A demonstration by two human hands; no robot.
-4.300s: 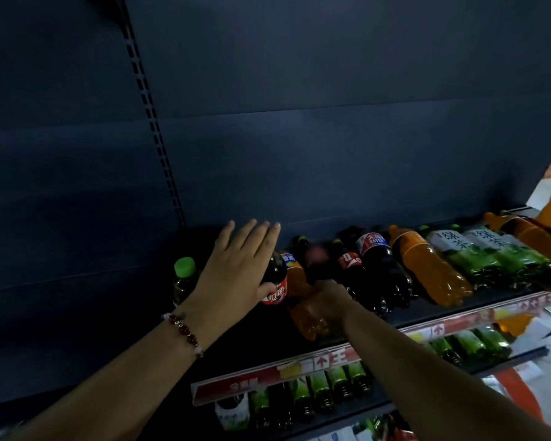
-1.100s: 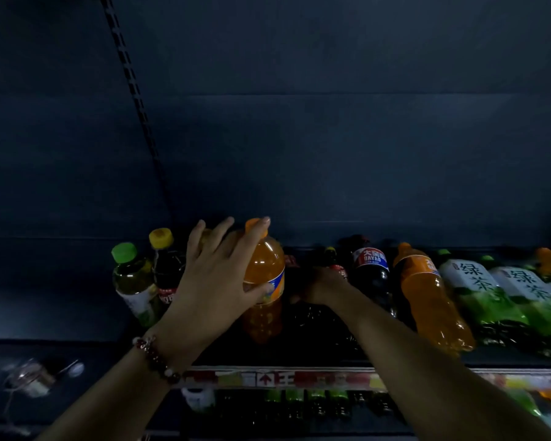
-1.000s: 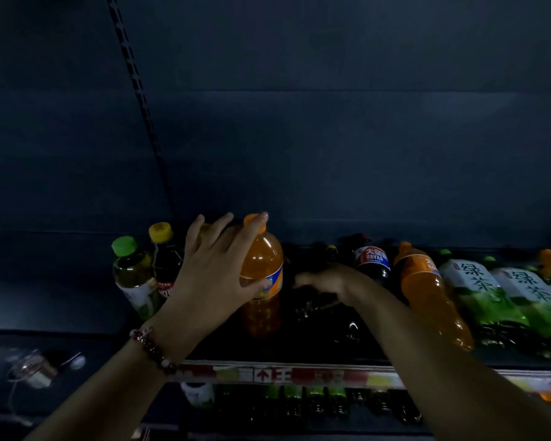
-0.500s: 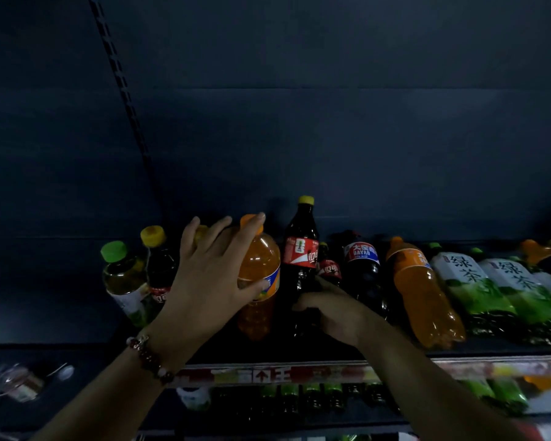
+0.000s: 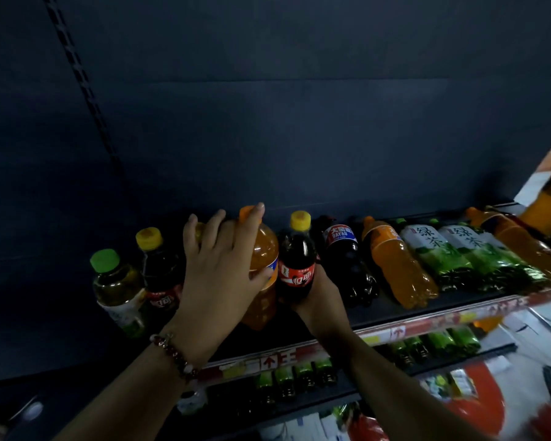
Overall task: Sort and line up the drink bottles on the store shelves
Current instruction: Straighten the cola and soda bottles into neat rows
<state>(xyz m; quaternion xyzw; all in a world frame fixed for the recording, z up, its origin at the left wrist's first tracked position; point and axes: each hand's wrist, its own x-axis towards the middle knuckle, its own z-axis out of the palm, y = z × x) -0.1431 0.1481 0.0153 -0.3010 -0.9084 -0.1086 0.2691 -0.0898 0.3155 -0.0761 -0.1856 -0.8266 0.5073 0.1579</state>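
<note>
Head view: dark cola bottle with yellow cap and red label [image 5: 297,265] goes upright on the shelf [image 5: 395,316].
Right hand [image 5: 318,300] grips its lower body; left hand [image 5: 218,275], fingers spread, steadies the orange soda bottle [image 5: 263,249] alongside. Likely full, heavy, slick plastic; hold low.
</note>
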